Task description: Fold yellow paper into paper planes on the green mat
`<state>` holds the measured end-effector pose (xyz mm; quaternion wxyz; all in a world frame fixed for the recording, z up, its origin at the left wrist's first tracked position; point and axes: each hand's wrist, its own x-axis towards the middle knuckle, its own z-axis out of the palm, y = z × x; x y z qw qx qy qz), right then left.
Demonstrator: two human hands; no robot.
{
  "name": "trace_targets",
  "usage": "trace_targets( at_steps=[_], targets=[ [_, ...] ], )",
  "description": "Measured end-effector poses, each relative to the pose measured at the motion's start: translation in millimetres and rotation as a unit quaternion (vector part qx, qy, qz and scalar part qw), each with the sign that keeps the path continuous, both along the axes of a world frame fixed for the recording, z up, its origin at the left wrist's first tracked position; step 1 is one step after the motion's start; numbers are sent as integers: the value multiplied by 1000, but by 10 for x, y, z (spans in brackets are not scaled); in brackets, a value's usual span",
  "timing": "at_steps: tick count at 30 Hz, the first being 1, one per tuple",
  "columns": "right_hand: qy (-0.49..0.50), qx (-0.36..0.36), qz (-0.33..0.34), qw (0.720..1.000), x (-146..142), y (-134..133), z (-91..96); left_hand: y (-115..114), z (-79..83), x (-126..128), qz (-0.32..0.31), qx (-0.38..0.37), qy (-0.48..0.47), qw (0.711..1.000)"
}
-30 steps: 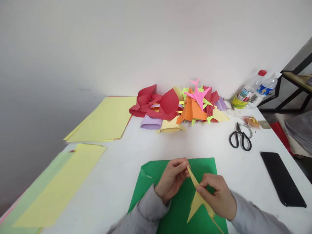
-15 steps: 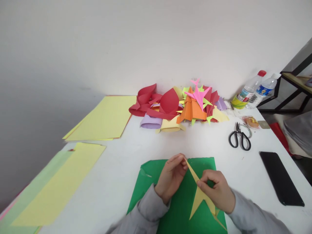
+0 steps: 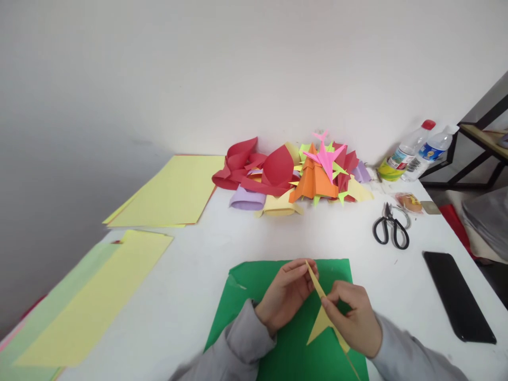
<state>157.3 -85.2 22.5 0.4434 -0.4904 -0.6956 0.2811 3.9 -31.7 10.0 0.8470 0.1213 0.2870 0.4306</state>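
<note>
A folded yellow paper plane is held just above a green sheet on the white table. My left hand pinches its pointed nose near the top. My right hand is closed on the middle of its body, with the wings spreading out below the fingers. Grey sleeves cover both wrists.
A heap of coloured folded paper lies at the back by the wall. Yellow sheets and pale green sheets lie on the left. On the right are black scissors, a black phone and two bottles.
Both hands shifted slightly to the right and a little nearer to me with the yellow plane; the grip is the same. The camera tilted a little.
</note>
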Motion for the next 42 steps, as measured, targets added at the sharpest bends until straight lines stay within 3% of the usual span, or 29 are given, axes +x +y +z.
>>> trace_targets(
  at_steps=[12,30,42],
  targets=[
    [-65,37,-38,996,9,-73,-108,-13,-26,70,-7,3,-18,1000],
    [-53,75,-55,994,-26,-68,-88,45,-55,138,-20,2,-27,999],
    [-43,16,-52,998,-16,-63,-99,77,23,130,26,84,49,995]
  ],
)
